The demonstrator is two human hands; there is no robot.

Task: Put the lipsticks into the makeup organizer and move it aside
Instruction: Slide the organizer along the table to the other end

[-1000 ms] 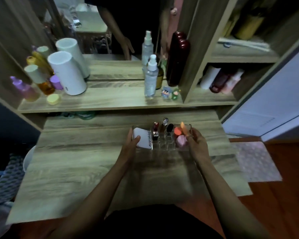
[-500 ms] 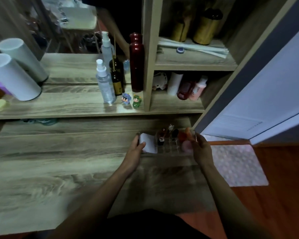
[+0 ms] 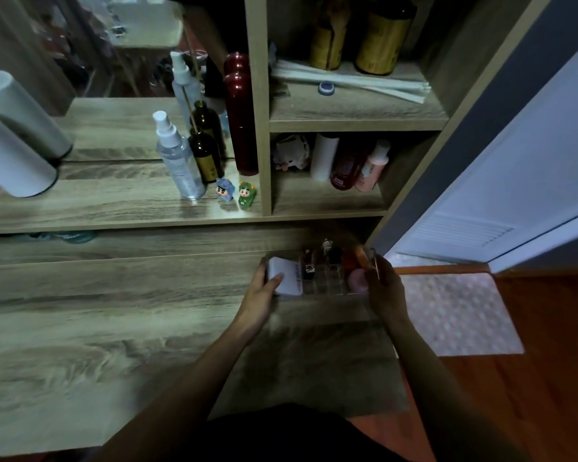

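A clear plastic makeup organizer (image 3: 327, 285) sits at the far right of the wooden desk (image 3: 114, 311), close under the shelf. Several lipsticks (image 3: 309, 266) stand in its small cells, a white box (image 3: 289, 280) fills its left end, and a pink round item (image 3: 357, 280) lies at its right end. My left hand (image 3: 259, 295) grips the organizer's left end, thumb on the white box. My right hand (image 3: 382, 288) grips its right end.
On the shelf above stand a clear spray bottle (image 3: 177, 161), a brown bottle (image 3: 206, 155), a tall dark red bottle (image 3: 242, 118), two small figurines (image 3: 236, 193) and white cylinders (image 3: 10, 155). Cubbies at right hold bottles (image 3: 351, 165). A mat (image 3: 454, 311) lies on the floor past the desk's right edge.
Both hands have carried the organizer to the right along the desk, toward its right end. My view has also swung right. The grip on both ends is unchanged.
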